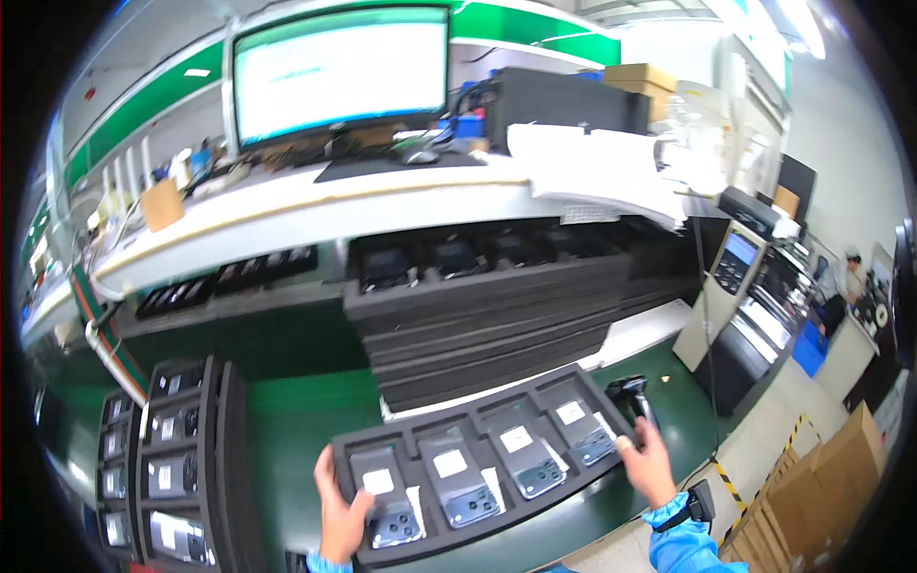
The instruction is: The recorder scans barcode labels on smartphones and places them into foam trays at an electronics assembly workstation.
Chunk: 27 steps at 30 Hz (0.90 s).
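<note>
Holding black foam tray [516, 511], left fingers [327, 475] and right fingers [653, 439] grasping opposite ends | four bagged phone-shaped items [541, 475]: in tray slots between fingers | risk: uneven grip could tilt tray, spilling items.

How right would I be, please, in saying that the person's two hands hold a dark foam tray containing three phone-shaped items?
Not quite: the head view shows four phone-shaped items, not three, in the dark foam tray. The left hand and right hand do hold it, one at each end.
</note>
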Tool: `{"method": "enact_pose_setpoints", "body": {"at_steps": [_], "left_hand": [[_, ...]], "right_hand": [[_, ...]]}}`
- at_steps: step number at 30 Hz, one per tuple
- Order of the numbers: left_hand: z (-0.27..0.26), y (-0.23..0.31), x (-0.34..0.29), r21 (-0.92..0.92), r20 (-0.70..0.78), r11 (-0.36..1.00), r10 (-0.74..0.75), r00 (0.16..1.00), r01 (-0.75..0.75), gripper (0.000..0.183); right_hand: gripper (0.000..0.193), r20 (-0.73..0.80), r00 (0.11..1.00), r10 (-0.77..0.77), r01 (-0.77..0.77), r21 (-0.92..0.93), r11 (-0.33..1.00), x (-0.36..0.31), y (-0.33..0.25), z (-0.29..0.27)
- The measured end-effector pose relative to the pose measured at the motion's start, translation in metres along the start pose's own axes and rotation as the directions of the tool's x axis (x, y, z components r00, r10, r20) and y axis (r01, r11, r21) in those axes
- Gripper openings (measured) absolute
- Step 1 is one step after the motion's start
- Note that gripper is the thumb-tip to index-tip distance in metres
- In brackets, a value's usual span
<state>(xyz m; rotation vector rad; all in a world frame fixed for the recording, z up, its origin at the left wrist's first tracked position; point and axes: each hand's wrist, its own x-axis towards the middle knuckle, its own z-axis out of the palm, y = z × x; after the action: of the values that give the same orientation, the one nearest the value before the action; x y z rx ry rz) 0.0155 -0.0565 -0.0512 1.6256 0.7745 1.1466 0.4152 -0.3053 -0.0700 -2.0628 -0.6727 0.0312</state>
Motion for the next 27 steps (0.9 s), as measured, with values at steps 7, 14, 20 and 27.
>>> {"method": "enact_pose_setpoints", "body": {"at_steps": [7,14,20,27], "left_hand": [[-0.004,0.022,-0.081,-0.169,-0.049,0.966,-0.209,0.977,0.198,0.075],[-0.017,0.084,-0.06,-0.242,-0.154,0.927,-0.327,0.932,0.285,0.052],[-0.034,0.102,-0.058,-0.162,-0.063,0.984,0.066,0.996,-0.075,0.055],[-0.01,0.132,0.013,0.145,-0.085,0.935,0.339,0.937,-0.325,0.068]], "right_hand": [[0.038,0.025,0.981,0.192,-0.192,0.244,0.951,-0.017,-0.054,-0.017],[0.016,0.398,0.896,0.195,-0.439,0.739,0.511,-0.024,-0.105,-0.069],[0.021,0.068,0.997,-0.047,-0.042,0.907,0.42,-0.005,-0.11,-0.087],[0.018,-0.103,0.975,-0.195,0.172,0.908,0.382,0.097,-0.119,-0.069]]}}
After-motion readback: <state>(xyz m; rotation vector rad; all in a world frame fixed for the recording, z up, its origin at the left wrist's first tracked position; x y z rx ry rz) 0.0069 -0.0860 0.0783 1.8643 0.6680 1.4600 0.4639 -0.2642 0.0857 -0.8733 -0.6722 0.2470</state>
